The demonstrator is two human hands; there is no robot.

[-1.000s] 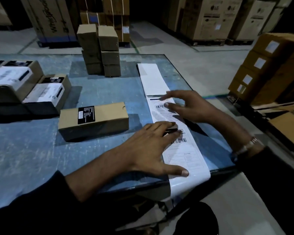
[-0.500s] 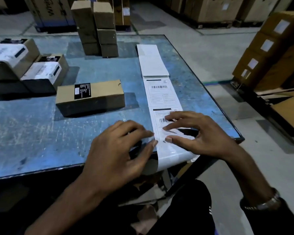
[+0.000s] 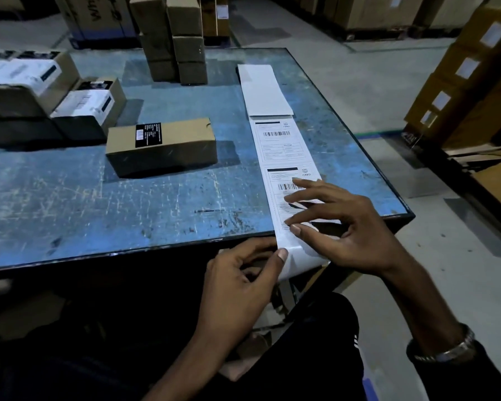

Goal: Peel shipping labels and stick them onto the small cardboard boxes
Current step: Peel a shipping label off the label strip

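A long white strip of shipping labels (image 3: 281, 140) runs down the right side of the blue table (image 3: 128, 204) and curls over its near edge. My left hand (image 3: 243, 282) pinches the hanging end of the strip below the table edge, thumb on top. My right hand (image 3: 339, 224) rests on the nearest printed label with its fingers spread and pressing down. A small cardboard box (image 3: 162, 146) with a black sticker lies on the table left of the strip, touched by neither hand.
Labelled boxes (image 3: 78, 108) sit at the table's left. A stack of small plain boxes (image 3: 174, 39) stands at the back. Large cartons (image 3: 472, 82) are piled on the floor at right. The table's near edge is right at my hands.
The strip has been drawn toward me over the table edge. My left hand dropped from the tabletop to grip the hanging end. My right hand stayed on the nearest label.
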